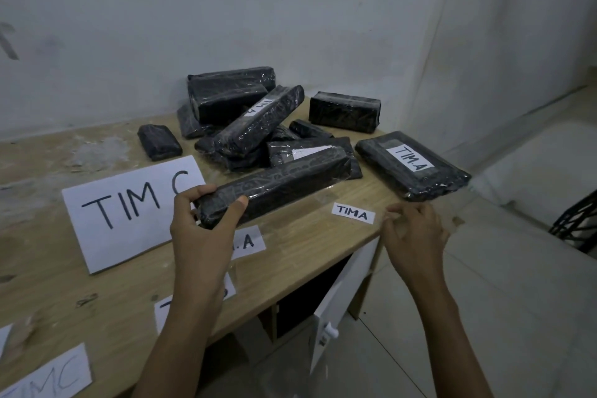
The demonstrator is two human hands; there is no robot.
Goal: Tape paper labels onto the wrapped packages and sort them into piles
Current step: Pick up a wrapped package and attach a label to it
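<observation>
Snugly, left grip around package.

My left grip curled round a wrapped package's near end, right grip pinching clear tape, both forearms reaching forward

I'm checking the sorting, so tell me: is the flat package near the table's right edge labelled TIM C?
No, the white label on that flat package reads TIM.A.
</observation>
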